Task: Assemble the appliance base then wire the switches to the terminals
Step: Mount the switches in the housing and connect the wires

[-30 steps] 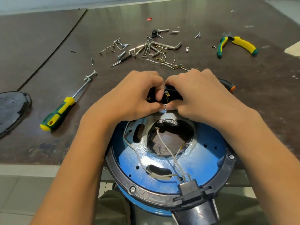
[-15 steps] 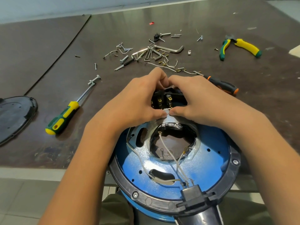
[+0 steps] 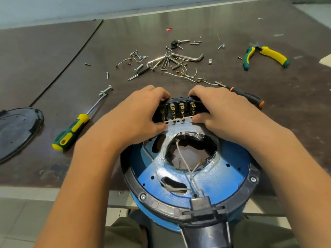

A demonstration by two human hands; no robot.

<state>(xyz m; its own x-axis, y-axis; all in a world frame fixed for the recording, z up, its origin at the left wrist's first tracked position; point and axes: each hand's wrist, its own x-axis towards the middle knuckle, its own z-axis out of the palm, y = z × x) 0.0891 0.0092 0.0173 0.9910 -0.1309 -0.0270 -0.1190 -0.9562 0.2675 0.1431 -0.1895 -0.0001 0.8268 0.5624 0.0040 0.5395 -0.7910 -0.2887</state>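
Observation:
A round blue appliance base (image 3: 231, 158) with a black rim lies tilted at the table's near edge, white wires (image 3: 180, 158) running across its central opening. At its far edge sits a black switch block (image 3: 180, 110) with several brass terminals in a row. My left hand (image 3: 136, 115) grips the block's left end, thumb on its near side. My right hand (image 3: 222, 110) grips the right end the same way. A thin white strip (image 3: 179, 119) spans between my two thumbs.
A green-yellow screwdriver (image 3: 78, 126) lies to the left, a black-orange screwdriver (image 3: 249, 96) behind my right hand. Loose screws, hex keys and wire pieces (image 3: 166, 61) scatter farther back. Green-yellow pliers (image 3: 265, 54) lie far right. A black cover plate (image 3: 16, 129) sits at the left edge.
Both hands have spread apart from the block's middle to its two ends, uncovering the row of brass terminals and the white strip.

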